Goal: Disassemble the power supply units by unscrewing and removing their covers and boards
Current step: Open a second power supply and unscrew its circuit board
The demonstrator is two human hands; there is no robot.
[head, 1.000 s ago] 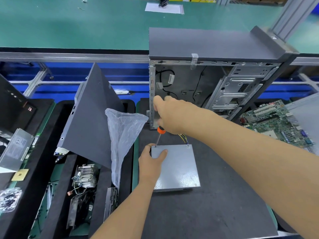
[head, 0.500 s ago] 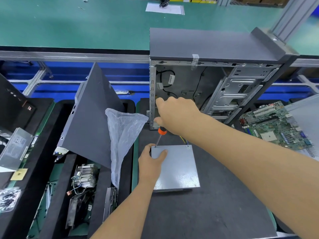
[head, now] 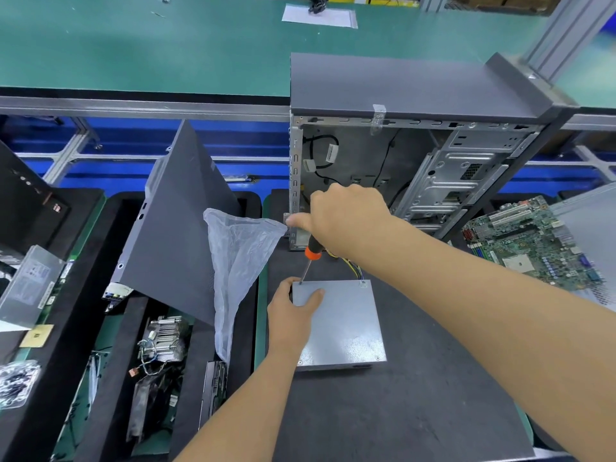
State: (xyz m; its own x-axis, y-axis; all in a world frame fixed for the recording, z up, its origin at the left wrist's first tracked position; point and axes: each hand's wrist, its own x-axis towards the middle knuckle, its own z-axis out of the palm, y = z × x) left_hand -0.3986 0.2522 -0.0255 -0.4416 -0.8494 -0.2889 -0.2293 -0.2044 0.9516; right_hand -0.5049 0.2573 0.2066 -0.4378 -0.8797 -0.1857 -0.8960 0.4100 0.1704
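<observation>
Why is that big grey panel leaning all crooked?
The grey side panel stands tilted over the black trays, propped rather than lying flat. It looks taken off the open computer case. Nothing looks spilled or broken.

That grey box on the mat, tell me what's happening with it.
A person is taking apart a power supply unit on the black mat. The left hand grips its far left corner, steadying it. The right hand holds a screwdriver, its tip on a screw at that corner. The cover is on.
</observation>
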